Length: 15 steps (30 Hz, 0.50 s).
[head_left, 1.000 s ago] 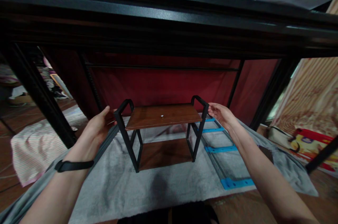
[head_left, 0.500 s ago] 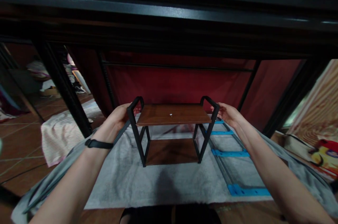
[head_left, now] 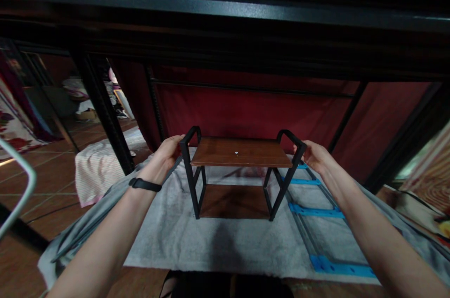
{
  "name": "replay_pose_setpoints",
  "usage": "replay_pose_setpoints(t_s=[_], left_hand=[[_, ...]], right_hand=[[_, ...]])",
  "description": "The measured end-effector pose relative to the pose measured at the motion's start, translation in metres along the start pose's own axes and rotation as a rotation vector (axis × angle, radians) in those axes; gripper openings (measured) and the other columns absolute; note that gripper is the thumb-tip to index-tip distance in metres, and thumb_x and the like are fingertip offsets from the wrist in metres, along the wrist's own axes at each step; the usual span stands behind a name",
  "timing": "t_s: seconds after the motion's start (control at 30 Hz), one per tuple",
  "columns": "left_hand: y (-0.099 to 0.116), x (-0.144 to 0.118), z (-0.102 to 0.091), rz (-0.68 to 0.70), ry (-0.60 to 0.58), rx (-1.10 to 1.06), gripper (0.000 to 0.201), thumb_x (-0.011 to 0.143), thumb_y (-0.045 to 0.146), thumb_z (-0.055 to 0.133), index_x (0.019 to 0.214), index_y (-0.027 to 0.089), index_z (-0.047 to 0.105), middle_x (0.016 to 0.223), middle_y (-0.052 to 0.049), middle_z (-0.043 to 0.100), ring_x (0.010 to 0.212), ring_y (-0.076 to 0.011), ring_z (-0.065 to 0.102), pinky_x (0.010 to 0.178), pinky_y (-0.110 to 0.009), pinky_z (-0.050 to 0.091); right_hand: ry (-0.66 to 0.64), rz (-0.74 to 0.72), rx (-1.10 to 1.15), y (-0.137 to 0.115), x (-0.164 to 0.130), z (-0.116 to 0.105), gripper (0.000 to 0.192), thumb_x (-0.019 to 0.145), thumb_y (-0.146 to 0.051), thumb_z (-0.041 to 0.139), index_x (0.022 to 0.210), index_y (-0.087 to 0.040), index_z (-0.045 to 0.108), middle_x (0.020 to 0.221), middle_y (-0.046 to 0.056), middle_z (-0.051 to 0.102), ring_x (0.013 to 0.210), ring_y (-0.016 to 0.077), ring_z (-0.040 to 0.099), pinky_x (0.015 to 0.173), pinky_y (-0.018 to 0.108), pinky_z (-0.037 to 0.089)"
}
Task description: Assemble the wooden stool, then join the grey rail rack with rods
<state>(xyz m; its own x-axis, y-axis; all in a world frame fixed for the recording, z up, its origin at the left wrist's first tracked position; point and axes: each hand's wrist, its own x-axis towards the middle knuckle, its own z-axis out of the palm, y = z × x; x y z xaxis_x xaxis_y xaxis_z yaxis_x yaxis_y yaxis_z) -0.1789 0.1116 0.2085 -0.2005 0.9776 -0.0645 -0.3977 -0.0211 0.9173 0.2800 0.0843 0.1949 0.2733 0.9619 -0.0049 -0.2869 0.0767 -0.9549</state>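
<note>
A two-tier shelf [head_left: 218, 152] stands upright between the two hands, its brown wood-look boards set one above the other in a black frame. The left hand [head_left: 170, 152] is at the shelf's left side, by the top of the upright, with its fingers partly hidden behind the frame. The right hand [head_left: 318, 156] is at the opposite side, at about the same height, its bent fingers against or just beside the frame's upper corner. Both hands are partly closed; I cannot tell whether they grip the shelf or only steady it. A black wristband [head_left: 145, 184] circles the left wrist. A small white spot [head_left: 236, 152] marks the upper board.

The shelf's feet appear to rest on a grey cloth [head_left: 176, 244], where a dark shadow falls in front. To the right, partly behind the right forearm, a ladder-like piece with blue crosspieces [head_left: 316, 212] lies on the same cloth.

Behind hangs a dark red curtain [head_left: 246, 110], crossed by a thin black bar [head_left: 253, 88]. Thick black beams [head_left: 225, 7] run overhead. At left are a black post [head_left: 107, 122], a striped cloth [head_left: 98, 169], brown floor tiles [head_left: 56, 167] and a curved white tube [head_left: 30, 178].
</note>
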Motion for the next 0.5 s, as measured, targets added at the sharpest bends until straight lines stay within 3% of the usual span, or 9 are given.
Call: replay_pose_setpoints(t_s=[0.17, 0.3, 0.5], left_hand=[[-0.016, 0.005, -0.012, 0.029, -0.016, 0.051, 0.009, 0.073, 0.003, 0.063, 0.079, 0.010, 0.067, 0.065, -0.006, 0.070, 0.048, -0.0112, 0.062, 0.045, -0.018, 0.048], [-0.029, 0.013, -0.021, -0.022, -0.089, 0.049, 0.010, 0.074, 0.004, 0.067, 0.082, 0.009, 0.069, 0.067, -0.007, 0.070, 0.053, -0.0113, 0.064, 0.049, -0.017, 0.052], [-0.030, 0.018, -0.025, -0.049, -0.046, 0.033, 0.010, 0.081, 0.005, 0.061, 0.079, 0.009, 0.070, 0.070, -0.009, 0.070, 0.054, -0.0121, 0.067, 0.050, -0.017, 0.054]], right_hand=[[0.024, 0.039, 0.014, 0.012, 0.003, -0.009, 0.025, 0.079, 0.003, 0.050, 0.081, -0.016, 0.065, 0.071, 0.004, 0.073, 0.053, 0.0116, 0.064, 0.046, 0.019, 0.055], [0.044, 0.053, 0.019, 0.021, -0.002, -0.007, 0.021, 0.083, -0.001, 0.052, 0.082, -0.017, 0.065, 0.074, 0.005, 0.073, 0.056, 0.0127, 0.066, 0.049, 0.021, 0.056], [0.044, 0.103, 0.059, 0.022, -0.005, -0.006, 0.021, 0.088, -0.004, 0.048, 0.081, -0.017, 0.063, 0.071, 0.004, 0.072, 0.057, 0.0124, 0.066, 0.053, 0.022, 0.057]])
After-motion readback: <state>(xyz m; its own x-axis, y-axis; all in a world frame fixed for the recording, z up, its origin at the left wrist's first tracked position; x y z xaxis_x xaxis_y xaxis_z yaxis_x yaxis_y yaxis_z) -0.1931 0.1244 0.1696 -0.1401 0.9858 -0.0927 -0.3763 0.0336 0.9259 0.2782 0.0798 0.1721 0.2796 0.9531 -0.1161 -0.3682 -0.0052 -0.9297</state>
